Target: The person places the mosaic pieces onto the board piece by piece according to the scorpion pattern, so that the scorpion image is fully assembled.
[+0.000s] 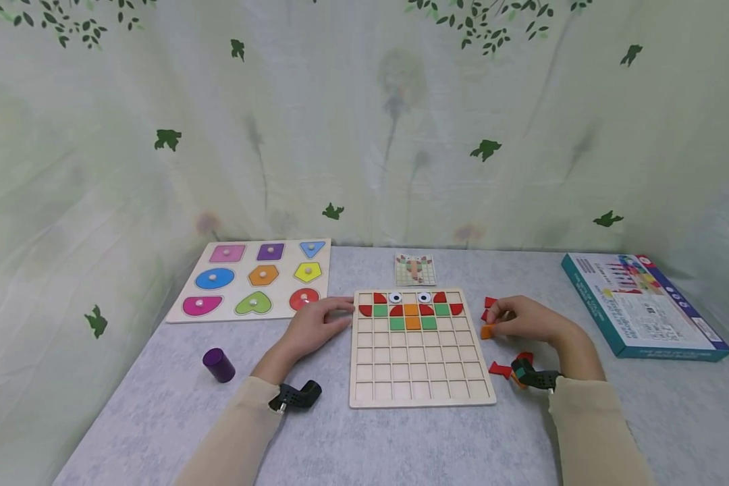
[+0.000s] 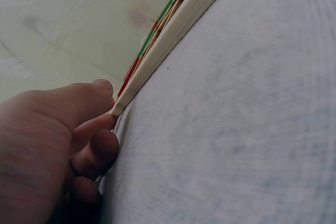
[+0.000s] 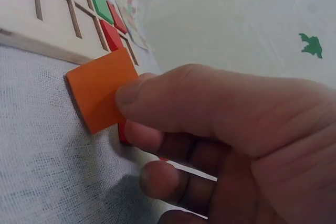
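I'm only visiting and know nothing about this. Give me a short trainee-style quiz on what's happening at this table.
1. What is the right hand pinching?
2. True or false: the left hand is holding a tile.
3. Seen from the person's side, where is the dark purple cylinder relative to the pale wooden grid board?
A) On top of it
B) To its left
C) To its right

Key:
1. A flat, square orange tile.
2. False; its fingers are at the board's left edge.
3. B
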`<state>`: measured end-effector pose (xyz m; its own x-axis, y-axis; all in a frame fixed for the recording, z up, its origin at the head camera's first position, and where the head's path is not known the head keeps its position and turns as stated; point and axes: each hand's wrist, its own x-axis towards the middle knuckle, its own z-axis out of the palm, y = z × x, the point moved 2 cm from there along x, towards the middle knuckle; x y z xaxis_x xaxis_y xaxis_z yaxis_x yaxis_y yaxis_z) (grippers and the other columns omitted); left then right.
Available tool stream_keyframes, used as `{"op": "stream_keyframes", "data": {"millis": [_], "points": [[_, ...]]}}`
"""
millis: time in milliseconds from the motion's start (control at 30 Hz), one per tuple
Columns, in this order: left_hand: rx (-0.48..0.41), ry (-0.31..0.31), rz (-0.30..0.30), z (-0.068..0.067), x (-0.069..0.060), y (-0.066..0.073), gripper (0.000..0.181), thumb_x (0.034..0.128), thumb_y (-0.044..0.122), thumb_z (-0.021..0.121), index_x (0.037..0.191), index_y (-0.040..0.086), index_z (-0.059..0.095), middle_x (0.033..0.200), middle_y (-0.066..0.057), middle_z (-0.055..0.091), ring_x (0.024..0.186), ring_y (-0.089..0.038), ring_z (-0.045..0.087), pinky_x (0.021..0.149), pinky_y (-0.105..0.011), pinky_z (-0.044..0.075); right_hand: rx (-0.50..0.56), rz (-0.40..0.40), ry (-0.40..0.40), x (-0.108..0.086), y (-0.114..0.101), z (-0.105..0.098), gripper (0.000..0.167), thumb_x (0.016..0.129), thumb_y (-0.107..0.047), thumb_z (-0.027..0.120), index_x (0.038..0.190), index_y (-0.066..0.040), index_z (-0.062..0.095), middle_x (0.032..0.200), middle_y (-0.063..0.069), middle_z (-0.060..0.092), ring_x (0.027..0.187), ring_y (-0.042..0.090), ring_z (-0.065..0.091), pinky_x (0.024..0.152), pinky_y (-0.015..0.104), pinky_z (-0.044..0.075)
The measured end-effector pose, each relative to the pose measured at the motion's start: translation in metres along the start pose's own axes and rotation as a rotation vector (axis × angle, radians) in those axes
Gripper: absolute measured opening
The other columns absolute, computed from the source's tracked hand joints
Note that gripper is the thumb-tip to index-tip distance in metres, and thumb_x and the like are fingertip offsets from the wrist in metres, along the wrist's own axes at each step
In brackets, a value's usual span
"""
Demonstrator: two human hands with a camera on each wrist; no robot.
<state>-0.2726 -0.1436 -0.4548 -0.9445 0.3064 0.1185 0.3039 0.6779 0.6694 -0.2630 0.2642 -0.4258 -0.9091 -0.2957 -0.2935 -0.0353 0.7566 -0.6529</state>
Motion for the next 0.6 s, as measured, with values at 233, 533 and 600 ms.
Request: {"op": "stream_keyframes", "data": {"millis": [233, 533, 600], "points": [[0.0, -0.001, -0.007, 0.0, 0.001, 0.0, 0.025, 0.0927, 0.026, 0.071, 0.118, 0.025, 0.073, 0.137, 0.009, 0.065, 0.071, -0.013, 0.05, 0.067, -0.026, 0.043, 0.017, -0.049, 0.005, 0.001, -0.009, 0.0, 0.017, 0.09, -0.023, 0.071, 0.098, -0.009, 0.065, 0.097, 0.005, 0.063, 0.093, 0.021, 0.052, 0.074, 0.031, 0.044], [-0.005, 0.0, -0.001, 0.0, 0.001, -0.001, 0.025, 0.0927, 0.026, 0.071, 0.117, 0.025, 0.073, 0.137, 0.009, 0.065, 0.073, -0.013, 0.051, 0.068, -0.027, 0.043, 0.074, -0.065, 0.03, 0.01, -0.025, 0.007, 0.015, 0.093, -0.021, 0.069, 0.101, -0.011, 0.063, 0.092, 0.008, 0.063, 0.083, 0.023, 0.057, 0.07, 0.032, 0.05], [-0.006, 0.001, 0.0, 0.0, 0.0, -0.001, 0.025, 0.0926, 0.027, 0.071, 0.117, 0.025, 0.073, 0.137, 0.009, 0.065, 0.072, -0.013, 0.051, 0.068, -0.027, 0.043, 0.072, -0.063, 0.039, 0.012, -0.028, 0.009, 0.013, 0.094, -0.02, 0.068, 0.102, -0.011, 0.063, 0.093, 0.008, 0.063, 0.083, 0.023, 0.057, 0.069, 0.032, 0.051]]}}
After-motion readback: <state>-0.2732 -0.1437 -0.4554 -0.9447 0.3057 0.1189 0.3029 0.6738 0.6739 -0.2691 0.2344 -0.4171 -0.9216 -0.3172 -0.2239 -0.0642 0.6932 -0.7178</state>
